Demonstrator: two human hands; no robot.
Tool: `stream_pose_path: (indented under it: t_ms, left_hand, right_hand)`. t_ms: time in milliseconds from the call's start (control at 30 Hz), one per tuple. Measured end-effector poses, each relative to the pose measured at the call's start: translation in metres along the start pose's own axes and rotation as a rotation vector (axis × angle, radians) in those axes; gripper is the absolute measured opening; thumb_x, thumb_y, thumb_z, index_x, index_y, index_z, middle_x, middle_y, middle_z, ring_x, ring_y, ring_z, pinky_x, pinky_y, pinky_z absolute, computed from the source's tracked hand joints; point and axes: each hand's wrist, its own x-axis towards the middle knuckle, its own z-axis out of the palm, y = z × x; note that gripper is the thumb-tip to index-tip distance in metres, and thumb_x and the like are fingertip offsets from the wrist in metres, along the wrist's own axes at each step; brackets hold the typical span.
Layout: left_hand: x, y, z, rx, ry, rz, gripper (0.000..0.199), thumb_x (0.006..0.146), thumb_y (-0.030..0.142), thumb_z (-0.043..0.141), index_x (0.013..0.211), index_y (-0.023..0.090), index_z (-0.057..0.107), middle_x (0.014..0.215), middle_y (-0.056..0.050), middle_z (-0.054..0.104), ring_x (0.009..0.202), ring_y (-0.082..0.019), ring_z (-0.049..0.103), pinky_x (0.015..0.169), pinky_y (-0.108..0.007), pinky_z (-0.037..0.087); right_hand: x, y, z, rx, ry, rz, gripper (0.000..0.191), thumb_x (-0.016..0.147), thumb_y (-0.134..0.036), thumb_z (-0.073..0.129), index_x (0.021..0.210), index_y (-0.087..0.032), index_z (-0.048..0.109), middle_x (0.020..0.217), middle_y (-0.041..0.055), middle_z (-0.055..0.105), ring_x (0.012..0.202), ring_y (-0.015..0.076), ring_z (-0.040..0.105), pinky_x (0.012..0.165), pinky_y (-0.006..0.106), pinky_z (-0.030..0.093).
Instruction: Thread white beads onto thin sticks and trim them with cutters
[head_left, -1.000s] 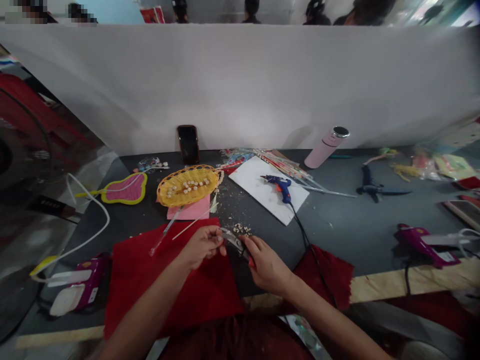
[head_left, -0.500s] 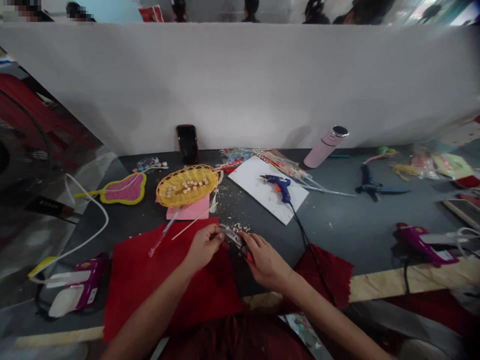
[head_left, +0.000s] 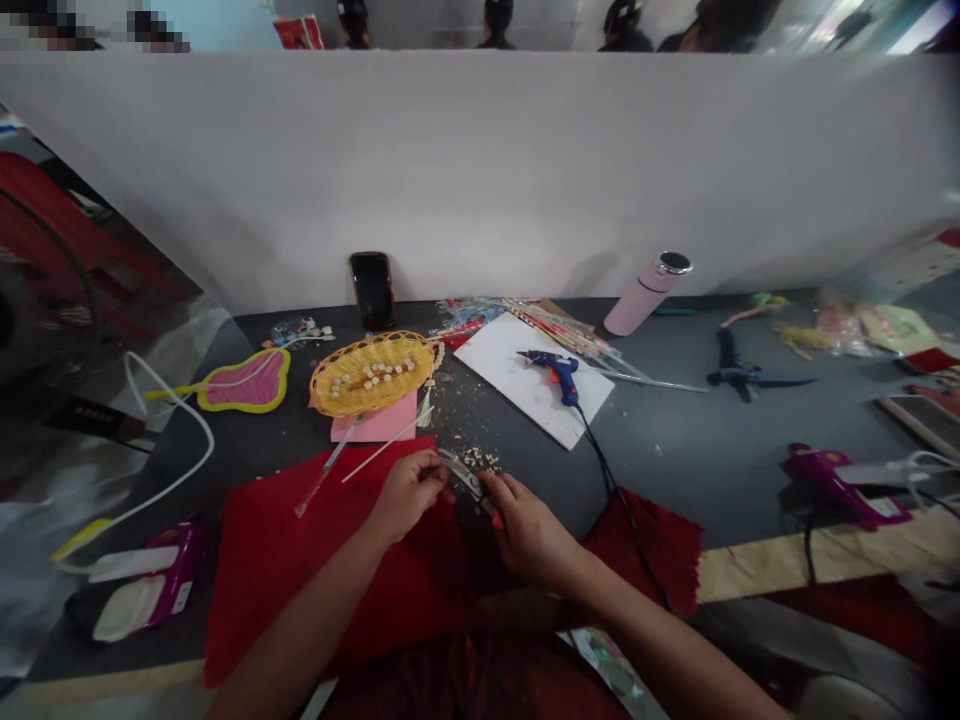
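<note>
In my right hand (head_left: 531,525), fingers wrapped around the red handles, is a pair of pliers (head_left: 466,474) with grey metal jaws. The jaws point up and left, towards my left hand (head_left: 412,492). That hand is closed in a pinch at the jaw tips, and whatever is between its fingers is too small or hidden to name. Under my left forearm lies a red cloth (head_left: 300,560). Small pale cut bits (head_left: 484,459) are scattered on the dark table just beyond the pliers. A thin pale stick (head_left: 382,455) rests across the cloth's far edge.
Farther off, a yellow woven basket (head_left: 330,402) holds small pale pieces, beside a propped phone (head_left: 373,290). A blue glue gun (head_left: 559,376) lies on a white board (head_left: 495,345). A pink flask (head_left: 637,300) stands near the white partition (head_left: 480,160). Purple devices (head_left: 840,485) sit right and left.
My right hand has shifted slightly and its fingers sit closer around the handles. The left hand stays pinched at the jaws. The whole view has moved a little.
</note>
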Motion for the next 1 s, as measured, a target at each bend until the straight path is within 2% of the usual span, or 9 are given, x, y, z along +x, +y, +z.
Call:
stream_pose_path:
  t_ms: [200, 267, 433, 533, 633, 700, 800, 867, 1000]
  left_hand:
    - [0.002, 0.002, 0.002, -0.008, 0.009, 0.052, 0.028, 0.075, 0.04, 0.061, 0.073, 0.013, 0.057, 0.055, 0.0, 0.058, 0.038, -0.004, 0.034, 0.038, -0.017, 0.021]
    - [0.001, 0.005, 0.001, -0.08, -0.029, -0.018, 0.029, 0.072, 0.041, 0.064, 0.075, 0.013, 0.056, 0.052, 0.0, 0.058, 0.034, -0.002, 0.03, 0.036, -0.017, 0.017]
    - [0.001, 0.01, -0.009, -0.255, -0.238, -0.209, 0.03, 0.068, 0.037, 0.069, 0.075, 0.013, 0.053, 0.048, -0.001, 0.059, 0.029, 0.001, 0.02, 0.034, -0.017, 0.008]
    - [0.002, 0.004, -0.013, -0.253, -0.25, -0.223, 0.027, 0.071, 0.035, 0.068, 0.077, 0.012, 0.054, 0.051, -0.002, 0.06, 0.029, 0.001, 0.019, 0.034, -0.017, 0.007]
    - [0.004, -0.006, -0.009, -0.182, -0.164, -0.153, 0.025, 0.074, 0.036, 0.064, 0.081, 0.013, 0.056, 0.054, -0.002, 0.061, 0.032, -0.001, 0.024, 0.035, -0.016, 0.012]
    - [0.004, -0.013, -0.004, -0.081, -0.049, -0.019, 0.024, 0.077, 0.037, 0.06, 0.079, 0.013, 0.058, 0.058, -0.002, 0.061, 0.038, -0.004, 0.036, 0.039, -0.017, 0.023]
    - [0.005, -0.019, 0.001, 0.095, 0.09, 0.2, 0.022, 0.08, 0.035, 0.056, 0.073, 0.014, 0.059, 0.066, -0.002, 0.059, 0.059, -0.011, 0.05, 0.055, -0.02, 0.037]
    - [0.005, -0.021, 0.002, 0.167, 0.112, 0.255, 0.023, 0.082, 0.033, 0.053, 0.069, 0.015, 0.057, 0.065, -0.001, 0.056, 0.062, -0.012, 0.049, 0.058, -0.021, 0.037]
    - [0.005, -0.02, 0.002, 0.195, 0.106, 0.257, 0.025, 0.083, 0.034, 0.051, 0.065, 0.016, 0.052, 0.059, 0.002, 0.05, 0.057, -0.011, 0.045, 0.055, -0.021, 0.035]
  right_hand:
    - [0.001, 0.0, -0.012, 0.044, -0.044, -0.02, 0.054, 0.077, -0.009, 0.045, 0.13, -0.014, 0.035, 0.115, 0.0115, 0.051, 0.102, 0.0201, 0.052, 0.09, 0.033, 0.042]
    - [0.003, -0.001, -0.014, -0.008, -0.042, -0.015, 0.055, 0.077, -0.009, 0.045, 0.131, -0.015, 0.034, 0.118, 0.0119, 0.05, 0.106, 0.0218, 0.049, 0.093, 0.036, 0.04]
    - [0.004, 0.001, -0.013, -0.1, -0.054, -0.035, 0.064, 0.072, -0.008, 0.046, 0.134, -0.015, 0.031, 0.123, 0.0132, 0.047, 0.114, 0.0247, 0.043, 0.095, 0.041, 0.037]
    - [0.003, 0.002, -0.008, -0.098, -0.036, -0.04, 0.063, 0.071, -0.006, 0.044, 0.132, -0.013, 0.034, 0.121, 0.0144, 0.048, 0.112, 0.0247, 0.044, 0.095, 0.041, 0.038]
    - [0.002, 0.003, -0.004, -0.098, -0.039, -0.006, 0.06, 0.071, -0.005, 0.044, 0.13, -0.012, 0.035, 0.115, 0.0139, 0.051, 0.106, 0.0241, 0.048, 0.092, 0.039, 0.04]
    - [0.001, 0.003, -0.003, -0.098, -0.036, 0.011, 0.059, 0.071, -0.005, 0.045, 0.129, -0.012, 0.036, 0.112, 0.0133, 0.052, 0.103, 0.0239, 0.049, 0.092, 0.038, 0.04]
    - [0.001, 0.002, -0.003, -0.072, -0.019, 0.009, 0.058, 0.072, -0.006, 0.045, 0.129, -0.012, 0.036, 0.112, 0.0134, 0.051, 0.103, 0.0236, 0.049, 0.092, 0.037, 0.04]
    - [0.001, 0.001, -0.005, -0.043, -0.026, 0.01, 0.056, 0.074, -0.006, 0.045, 0.129, -0.012, 0.036, 0.113, 0.0132, 0.051, 0.104, 0.0233, 0.05, 0.091, 0.037, 0.041]
    - [0.001, -0.002, -0.012, 0.013, -0.071, 0.012, 0.053, 0.078, -0.011, 0.045, 0.13, -0.013, 0.035, 0.117, 0.0134, 0.051, 0.107, 0.0224, 0.051, 0.093, 0.037, 0.041]
